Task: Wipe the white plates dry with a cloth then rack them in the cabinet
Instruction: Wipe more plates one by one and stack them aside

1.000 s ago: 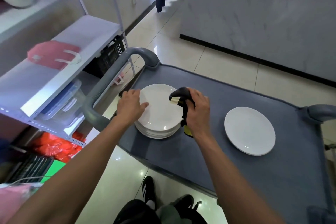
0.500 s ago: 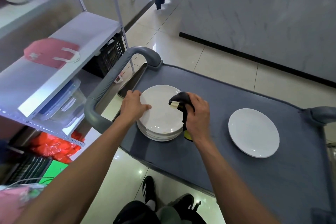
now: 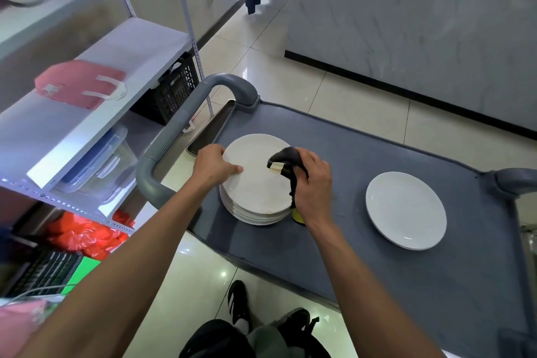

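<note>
plate stack point(image 3: 255, 183), right hand point(image 3: 313, 183) gripping cloth point(image 3: 286, 158)

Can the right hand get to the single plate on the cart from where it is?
Probably yes. The right hand, gripping the cloth at the stack of plates, has only bare cart top between it and the single plate; nothing stands in the way.
</note>
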Action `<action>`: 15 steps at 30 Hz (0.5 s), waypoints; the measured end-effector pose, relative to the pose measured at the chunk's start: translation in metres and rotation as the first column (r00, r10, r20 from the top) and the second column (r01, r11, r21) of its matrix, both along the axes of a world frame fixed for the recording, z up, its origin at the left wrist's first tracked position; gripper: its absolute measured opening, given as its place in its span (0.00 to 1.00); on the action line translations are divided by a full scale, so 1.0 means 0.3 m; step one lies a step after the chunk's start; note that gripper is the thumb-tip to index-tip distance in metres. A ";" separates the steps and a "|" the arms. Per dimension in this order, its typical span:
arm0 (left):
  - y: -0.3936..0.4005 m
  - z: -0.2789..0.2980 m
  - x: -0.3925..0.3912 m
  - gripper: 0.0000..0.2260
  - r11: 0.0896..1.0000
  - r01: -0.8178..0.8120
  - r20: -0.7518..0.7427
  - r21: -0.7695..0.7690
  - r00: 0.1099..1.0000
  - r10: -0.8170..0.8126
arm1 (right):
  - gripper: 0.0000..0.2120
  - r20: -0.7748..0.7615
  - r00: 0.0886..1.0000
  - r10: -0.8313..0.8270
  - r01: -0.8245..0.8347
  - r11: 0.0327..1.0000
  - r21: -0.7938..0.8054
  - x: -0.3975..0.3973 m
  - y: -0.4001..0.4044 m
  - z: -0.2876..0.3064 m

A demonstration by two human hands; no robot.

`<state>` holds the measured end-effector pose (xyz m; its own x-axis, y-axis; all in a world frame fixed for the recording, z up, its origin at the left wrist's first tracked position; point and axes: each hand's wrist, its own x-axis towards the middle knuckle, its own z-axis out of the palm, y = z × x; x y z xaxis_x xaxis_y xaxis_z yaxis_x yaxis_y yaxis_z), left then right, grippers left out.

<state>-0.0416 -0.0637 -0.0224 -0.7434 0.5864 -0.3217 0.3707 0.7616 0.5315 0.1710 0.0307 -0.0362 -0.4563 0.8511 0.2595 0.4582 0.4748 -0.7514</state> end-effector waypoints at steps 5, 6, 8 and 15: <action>-0.016 0.000 0.000 0.20 1.000 0.024 0.002 0.015 1.000 -0.024 | 0.19 0.001 1.000 0.000 -0.001 1.000 0.007 0.002 -0.009 0.013; -0.018 0.002 0.002 0.20 0.999 0.028 0.001 0.019 1.000 -0.028 | 0.19 0.002 1.000 -0.001 0.001 1.000 0.006 0.004 -0.009 0.014; -0.019 0.007 -0.004 0.18 0.999 0.030 0.010 0.033 0.999 -0.030 | 0.19 0.005 1.000 -0.005 0.005 1.000 0.001 0.009 -0.009 0.013; -0.032 0.037 -0.019 0.07 0.980 -0.135 0.332 0.149 0.940 0.079 | 0.19 -0.007 1.000 -0.027 0.027 1.000 -0.002 0.037 -0.018 0.043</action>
